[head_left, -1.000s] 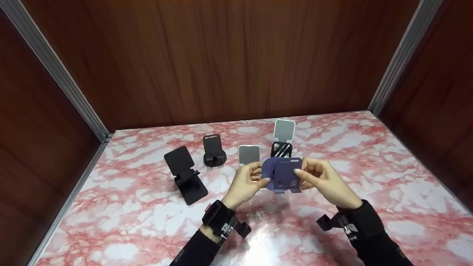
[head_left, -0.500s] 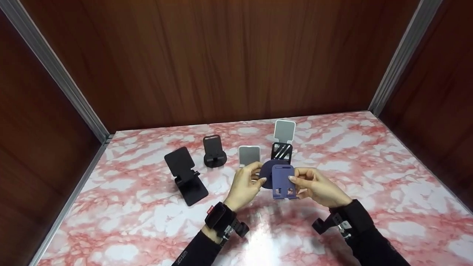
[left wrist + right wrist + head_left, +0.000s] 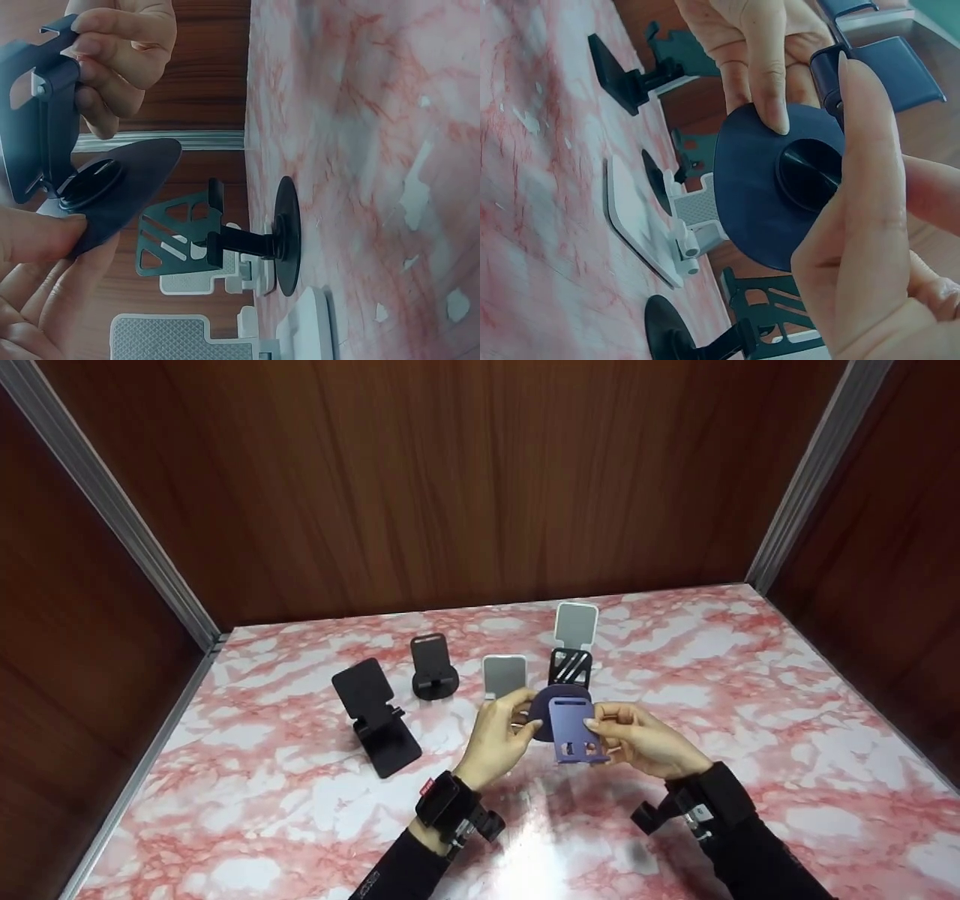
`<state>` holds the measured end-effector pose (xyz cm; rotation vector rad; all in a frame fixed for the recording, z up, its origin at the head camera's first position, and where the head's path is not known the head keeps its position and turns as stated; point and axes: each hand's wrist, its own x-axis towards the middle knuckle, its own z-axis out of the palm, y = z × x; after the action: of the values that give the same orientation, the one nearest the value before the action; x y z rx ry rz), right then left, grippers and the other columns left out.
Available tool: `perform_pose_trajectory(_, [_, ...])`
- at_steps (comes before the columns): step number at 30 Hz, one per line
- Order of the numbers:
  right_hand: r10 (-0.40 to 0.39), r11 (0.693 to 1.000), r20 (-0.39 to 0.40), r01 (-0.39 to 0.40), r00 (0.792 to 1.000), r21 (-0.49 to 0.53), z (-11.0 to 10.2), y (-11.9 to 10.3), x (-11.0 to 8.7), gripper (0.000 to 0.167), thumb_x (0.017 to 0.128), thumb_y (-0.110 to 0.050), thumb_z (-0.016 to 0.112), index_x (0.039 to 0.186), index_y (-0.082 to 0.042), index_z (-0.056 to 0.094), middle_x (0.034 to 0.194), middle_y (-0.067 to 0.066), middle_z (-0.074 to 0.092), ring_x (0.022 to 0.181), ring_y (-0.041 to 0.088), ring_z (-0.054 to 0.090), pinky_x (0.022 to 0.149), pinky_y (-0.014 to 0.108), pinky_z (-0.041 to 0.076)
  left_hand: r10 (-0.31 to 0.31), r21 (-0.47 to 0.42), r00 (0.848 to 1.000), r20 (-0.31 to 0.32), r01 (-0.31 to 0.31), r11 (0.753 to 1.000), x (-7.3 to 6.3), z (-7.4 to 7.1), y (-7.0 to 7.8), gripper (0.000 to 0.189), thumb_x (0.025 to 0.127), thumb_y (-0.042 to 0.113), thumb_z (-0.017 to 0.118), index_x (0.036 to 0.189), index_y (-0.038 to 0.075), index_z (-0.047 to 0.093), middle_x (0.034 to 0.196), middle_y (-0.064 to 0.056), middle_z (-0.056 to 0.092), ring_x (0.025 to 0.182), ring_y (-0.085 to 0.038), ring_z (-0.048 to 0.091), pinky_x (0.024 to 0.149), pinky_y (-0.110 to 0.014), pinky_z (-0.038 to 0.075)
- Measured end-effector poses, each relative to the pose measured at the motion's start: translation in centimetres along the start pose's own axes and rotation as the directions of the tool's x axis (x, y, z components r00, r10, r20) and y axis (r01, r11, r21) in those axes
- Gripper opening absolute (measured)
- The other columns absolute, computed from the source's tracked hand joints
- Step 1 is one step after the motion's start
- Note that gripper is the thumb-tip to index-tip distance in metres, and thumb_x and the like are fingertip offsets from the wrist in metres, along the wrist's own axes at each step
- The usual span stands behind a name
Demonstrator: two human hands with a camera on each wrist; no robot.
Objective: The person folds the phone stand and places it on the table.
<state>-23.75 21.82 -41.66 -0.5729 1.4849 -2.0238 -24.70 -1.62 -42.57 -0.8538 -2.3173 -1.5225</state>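
A purple phone stand (image 3: 571, 726) is held up off the table between both hands. My left hand (image 3: 497, 741) pinches its round base (image 3: 746, 187) at the edge, thumb on one face and fingers on the other. My right hand (image 3: 646, 744) pinches the slotted holder plate by its side edge. The left wrist view shows the hinged arm (image 3: 61, 120) joining plate and base, with the plate tilted away from the disc. Just behind the held stand is a black phone stand (image 3: 571, 667) with slanted cut-outs, its lower part hidden in the head view.
Other phone stands stand on the marbled table (image 3: 262, 810): a large black one (image 3: 375, 716) at left, a small black one (image 3: 433, 667), and grey-and-white ones (image 3: 505, 675) near the middle and back. Wood-look panels (image 3: 480, 487) enclose the back and sides.
The purple stand's plate has turned and moved lower and slightly left, its face now lighter. The base now shows dark behind it. My right hand has shifted left; the other stands have not moved.
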Motion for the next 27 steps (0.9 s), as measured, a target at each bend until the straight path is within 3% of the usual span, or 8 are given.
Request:
perform_pose_trajectory(5, [-0.018, 0.998, -0.042, 0.016, 0.999, -0.054, 0.5, -0.4, -0.2, 0.022, 0.100, -0.001, 0.047, 0.084, -0.010, 0.058, 0.090, 0.004, 0.065, 0.079, 0.014, 0.067, 0.073, 0.033, 0.058, -0.025, -0.099, 1.000, 0.003, 0.025, 0.995, 0.0, -0.1, 0.0, 0.028, 0.082, -0.015, 0.065, 0.108, -0.005, 0.065, 0.101, -0.016, 0.070, 0.093, -0.022, 0.069, 0.076, -0.021, 0.055])
perform_pose_trajectory(10, [-0.048, 0.989, -0.145, 0.027, 0.988, -0.148, 1.0, -0.8, -0.2, 0.015, 0.098, -0.004, 0.054, 0.085, -0.009, 0.056, 0.087, 0.004, 0.061, 0.077, 0.014, 0.063, 0.074, 0.037, 0.058, -0.043, -0.168, 0.999, -0.007, 0.041, 0.985, 0.2, -0.3, 0.0, 0.029, 0.082, -0.016, 0.065, 0.109, -0.004, 0.065, 0.101, -0.015, 0.070, 0.092, -0.022, 0.069, 0.076, -0.024, 0.056])
perform_pose_trajectory(15, [-0.087, 0.971, -0.314, 0.011, 0.945, -0.237, 1.4, -0.9, -0.3, 0.022, 0.093, -0.008, 0.064, 0.091, -0.006, 0.042, 0.090, 0.005, 0.054, 0.081, 0.014, 0.058, 0.067, 0.031, 0.056, -0.043, -0.220, 0.999, -0.015, 0.039, 0.975, 0.3, -0.5, 0.3, 0.027, 0.082, -0.016, 0.065, 0.107, -0.006, 0.064, 0.100, -0.016, 0.070, 0.091, -0.023, 0.069, 0.077, -0.028, 0.057])
perform_pose_trajectory(18, [-0.108, 0.962, -0.366, 0.004, 0.924, -0.274, 1.5, -1.0, -0.2, 0.031, 0.092, -0.011, 0.066, 0.105, -0.004, 0.039, 0.103, 0.009, 0.051, 0.092, 0.017, 0.056, 0.072, 0.032, 0.054, -0.058, -0.261, 0.998, -0.019, 0.051, 0.964, 0.3, -0.6, 0.5, 0.026, 0.082, -0.016, 0.065, 0.107, -0.007, 0.064, 0.100, -0.016, 0.070, 0.091, -0.025, 0.069, 0.077, -0.030, 0.057])
perform_pose_trajectory(23, [-0.115, 0.968, -0.283, 0.044, 0.952, -0.247, 1.3, -0.8, -0.1, 0.042, 0.098, -0.011, 0.058, 0.133, 0.001, 0.039, 0.121, 0.016, 0.047, 0.104, 0.021, 0.056, 0.090, 0.036, 0.050, -0.088, -0.339, 0.996, -0.015, 0.077, 0.937, 0.4, -0.5, 0.7, 0.029, 0.081, -0.017, 0.064, 0.109, -0.009, 0.064, 0.099, -0.018, 0.069, 0.092, -0.028, 0.068, 0.077, -0.031, 0.057])
perform_pose_trajectory(27, [-0.113, 0.986, -0.224, 0.082, 0.968, -0.144, 1.2, -0.8, -0.1, 0.045, 0.099, -0.009, 0.055, 0.138, 0.005, 0.037, 0.118, 0.014, 0.052, 0.101, 0.018, 0.058, 0.090, 0.030, 0.051, -0.112, -0.386, 0.994, 0.003, 0.104, 0.916, 0.4, -0.5, 0.6, 0.030, 0.080, -0.019, 0.063, 0.109, -0.011, 0.063, 0.098, -0.021, 0.069, 0.088, -0.027, 0.068, 0.075, -0.030, 0.057])
